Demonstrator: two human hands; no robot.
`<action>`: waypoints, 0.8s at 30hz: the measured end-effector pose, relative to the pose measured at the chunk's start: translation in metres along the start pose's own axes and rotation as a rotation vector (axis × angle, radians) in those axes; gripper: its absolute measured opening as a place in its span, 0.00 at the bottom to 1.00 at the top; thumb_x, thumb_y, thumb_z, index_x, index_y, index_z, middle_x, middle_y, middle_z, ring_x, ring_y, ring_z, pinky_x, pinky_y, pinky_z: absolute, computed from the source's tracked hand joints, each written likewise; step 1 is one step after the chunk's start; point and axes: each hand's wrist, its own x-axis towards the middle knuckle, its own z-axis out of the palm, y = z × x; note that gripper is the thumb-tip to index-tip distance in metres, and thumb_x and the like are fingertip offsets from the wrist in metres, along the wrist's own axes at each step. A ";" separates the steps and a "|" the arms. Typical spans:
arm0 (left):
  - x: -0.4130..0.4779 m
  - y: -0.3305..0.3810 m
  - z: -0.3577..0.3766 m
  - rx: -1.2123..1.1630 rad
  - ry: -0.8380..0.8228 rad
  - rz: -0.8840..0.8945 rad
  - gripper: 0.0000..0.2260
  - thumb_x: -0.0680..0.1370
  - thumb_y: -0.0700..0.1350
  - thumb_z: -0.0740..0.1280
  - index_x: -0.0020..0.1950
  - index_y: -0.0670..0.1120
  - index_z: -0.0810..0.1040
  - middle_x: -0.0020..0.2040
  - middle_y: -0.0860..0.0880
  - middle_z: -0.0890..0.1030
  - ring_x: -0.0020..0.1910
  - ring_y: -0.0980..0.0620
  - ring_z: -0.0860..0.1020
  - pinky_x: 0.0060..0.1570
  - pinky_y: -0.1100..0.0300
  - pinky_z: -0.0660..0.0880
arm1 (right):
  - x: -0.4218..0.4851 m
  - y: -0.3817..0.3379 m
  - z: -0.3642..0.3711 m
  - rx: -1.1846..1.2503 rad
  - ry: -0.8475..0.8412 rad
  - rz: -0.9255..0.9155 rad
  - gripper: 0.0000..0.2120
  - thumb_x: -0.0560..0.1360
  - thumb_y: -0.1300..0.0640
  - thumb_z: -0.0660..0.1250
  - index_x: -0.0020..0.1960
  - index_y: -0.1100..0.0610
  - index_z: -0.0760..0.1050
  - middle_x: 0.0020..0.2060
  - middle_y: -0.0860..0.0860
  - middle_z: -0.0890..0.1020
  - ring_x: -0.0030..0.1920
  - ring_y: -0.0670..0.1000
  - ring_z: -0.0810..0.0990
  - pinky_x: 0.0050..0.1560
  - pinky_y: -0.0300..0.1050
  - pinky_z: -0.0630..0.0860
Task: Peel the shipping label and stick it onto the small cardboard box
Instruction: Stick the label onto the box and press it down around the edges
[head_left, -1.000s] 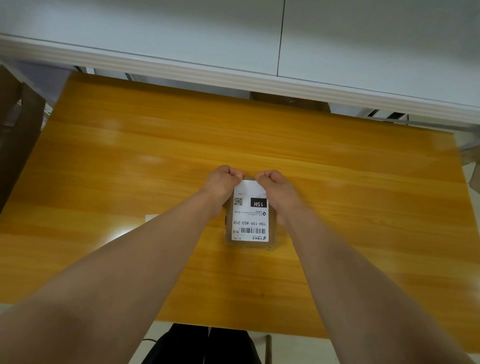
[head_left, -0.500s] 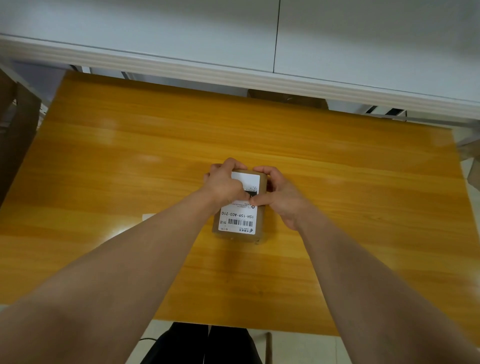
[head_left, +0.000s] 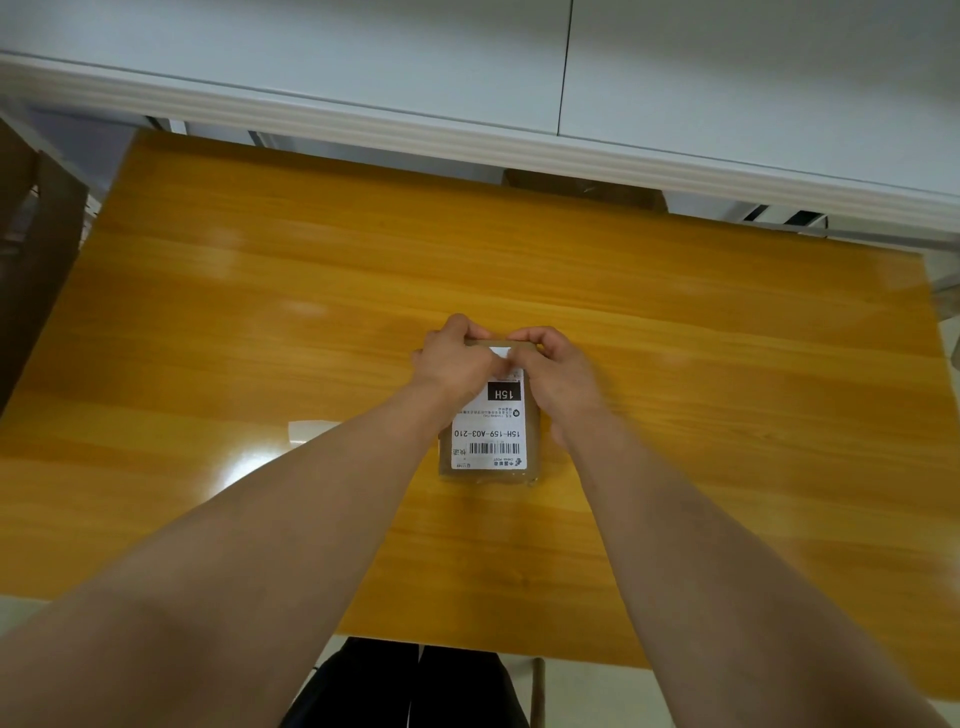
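Your left hand (head_left: 457, 364) and right hand (head_left: 558, 374) curl closed over the twelve o'clock edge of the box (head_left: 491, 470), mid-table (head_left: 727, 364), apparently pressing the label (head_left: 491, 434) flat so it bonds.

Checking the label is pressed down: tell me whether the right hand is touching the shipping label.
Touching. The head view shows the right hand lying over the shipping label's far right part on the small cardboard box, no gap visible.

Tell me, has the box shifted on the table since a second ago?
Cannot tell: the small cardboard box lies about as far from the white scrap on the table as before; the camera moved too.
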 end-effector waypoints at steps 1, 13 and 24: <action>0.000 0.000 0.001 -0.019 0.017 -0.004 0.19 0.50 0.56 0.72 0.38 0.65 0.74 0.51 0.47 0.82 0.56 0.38 0.79 0.54 0.38 0.78 | 0.001 0.000 0.002 0.012 0.014 -0.001 0.07 0.77 0.63 0.66 0.50 0.54 0.79 0.40 0.53 0.83 0.30 0.49 0.80 0.26 0.38 0.76; -0.004 0.001 0.006 -0.288 0.215 -0.144 0.13 0.63 0.54 0.71 0.42 0.54 0.73 0.49 0.46 0.83 0.56 0.39 0.80 0.51 0.41 0.81 | 0.000 -0.013 -0.008 -0.210 -0.020 -0.043 0.16 0.81 0.47 0.64 0.68 0.43 0.72 0.53 0.53 0.84 0.44 0.54 0.86 0.40 0.50 0.84; -0.016 0.009 -0.006 -0.292 0.269 -0.299 0.24 0.70 0.44 0.73 0.62 0.51 0.67 0.60 0.44 0.78 0.56 0.41 0.77 0.56 0.49 0.77 | -0.008 -0.012 -0.009 -0.590 0.086 -0.086 0.22 0.72 0.37 0.64 0.64 0.42 0.73 0.62 0.48 0.80 0.59 0.53 0.80 0.66 0.62 0.71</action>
